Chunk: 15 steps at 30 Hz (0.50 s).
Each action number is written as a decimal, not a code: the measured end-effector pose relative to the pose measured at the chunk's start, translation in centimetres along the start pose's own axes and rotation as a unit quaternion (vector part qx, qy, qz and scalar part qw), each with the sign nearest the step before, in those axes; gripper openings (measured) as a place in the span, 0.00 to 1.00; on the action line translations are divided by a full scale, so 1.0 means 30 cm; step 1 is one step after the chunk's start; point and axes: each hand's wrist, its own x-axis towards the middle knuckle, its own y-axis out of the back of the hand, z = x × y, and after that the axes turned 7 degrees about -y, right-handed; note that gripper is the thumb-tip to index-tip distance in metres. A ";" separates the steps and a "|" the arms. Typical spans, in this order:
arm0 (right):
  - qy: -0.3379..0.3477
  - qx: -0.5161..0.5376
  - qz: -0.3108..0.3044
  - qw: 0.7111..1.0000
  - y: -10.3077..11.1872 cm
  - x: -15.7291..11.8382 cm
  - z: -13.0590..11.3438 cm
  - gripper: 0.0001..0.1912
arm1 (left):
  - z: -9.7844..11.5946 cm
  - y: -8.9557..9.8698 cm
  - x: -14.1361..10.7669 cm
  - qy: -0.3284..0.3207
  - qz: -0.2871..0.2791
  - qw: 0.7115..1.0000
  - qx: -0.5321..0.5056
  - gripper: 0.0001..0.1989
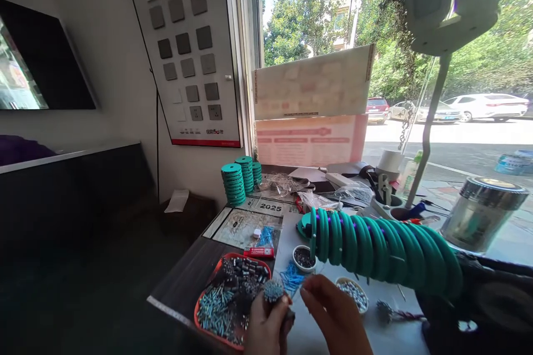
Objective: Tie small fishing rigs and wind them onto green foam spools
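Note:
My left hand (268, 324) is closed around a small bundle of screws (273, 291), whose pale heads face up. My right hand (328, 308) is just to the right of it, thumb and forefinger brought together; whether anything is between the fingertips is too small to tell. Beneath and left of my left hand lies an orange-rimmed tray (199, 302) of screws and dark metal parts. Blue plastic anchors (292, 277) lie beyond my hands, beside a white cup of dark bits (304, 258). A bowl of small white pieces (353, 293) sits right of my right hand.
A long row of green discs (375, 244) on a dark stand reaches over the table at the right. Stacked green discs (234, 184) stand at the back left. A red box (259, 252), a metal-lidded jar (483, 213) and a wired bundle (400, 313) are also around.

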 end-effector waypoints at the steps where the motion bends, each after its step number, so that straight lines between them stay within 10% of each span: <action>1: 0.002 0.002 -0.001 1.000 0.000 -0.002 0.005 0.13 | 0.000 0.000 -0.001 -0.005 -0.001 1.000 0.004 0.08; 15: -0.025 0.077 0.021 0.997 0.003 -0.014 -0.024 0.14 | -0.003 0.013 -0.015 0.027 0.006 0.998 -0.057 0.11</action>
